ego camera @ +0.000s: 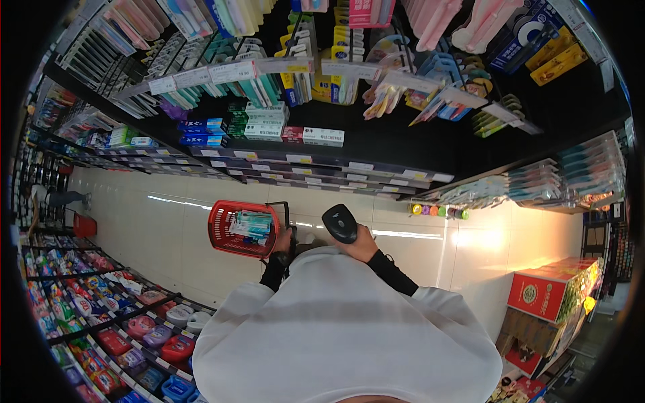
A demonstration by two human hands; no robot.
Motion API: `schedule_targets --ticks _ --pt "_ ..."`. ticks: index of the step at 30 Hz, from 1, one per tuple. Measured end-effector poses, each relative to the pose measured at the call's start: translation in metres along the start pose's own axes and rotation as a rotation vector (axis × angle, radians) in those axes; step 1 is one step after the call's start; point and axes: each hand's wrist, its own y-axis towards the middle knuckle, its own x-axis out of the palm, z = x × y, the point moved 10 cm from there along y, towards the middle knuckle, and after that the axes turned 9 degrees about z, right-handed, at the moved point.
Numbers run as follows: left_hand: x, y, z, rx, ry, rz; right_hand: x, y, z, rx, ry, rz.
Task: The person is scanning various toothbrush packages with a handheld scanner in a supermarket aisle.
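My right hand [362, 245] is wrapped around the grip of a black handheld barcode scanner [338, 221], whose rounded head points away from me. On the other side, my left hand [284, 242] grips the black handle [287, 214] of a red plastic shopping basket [215, 229]; the basket's edge partly hides the fingers. Inside the basket lie several packaged toothbrushes [252, 224] in teal and white. The basket hangs to the left of my body, over the tiled floor.
Ahead stands a black shelf unit [393, 136] with hanging toothbrush packs [302, 60] and toothpaste boxes [264, 123]. Detergent bottles [176, 347] fill shelves behind left. Red cartons [541, 294] are stacked at right. Far left, a person [65, 197] is near a red basket [84, 225].
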Motion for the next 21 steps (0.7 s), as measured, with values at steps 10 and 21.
schedule_targets --ticks 10,21 --pt "0.014 -0.045 0.032 0.161 0.526 0.302 -0.07 0.012 0.081 0.253 0.368 -0.104" --pt "0.083 -0.088 0.083 0.456 1.009 0.126 -0.079 0.04 0.098 0.253 0.297 -0.019"
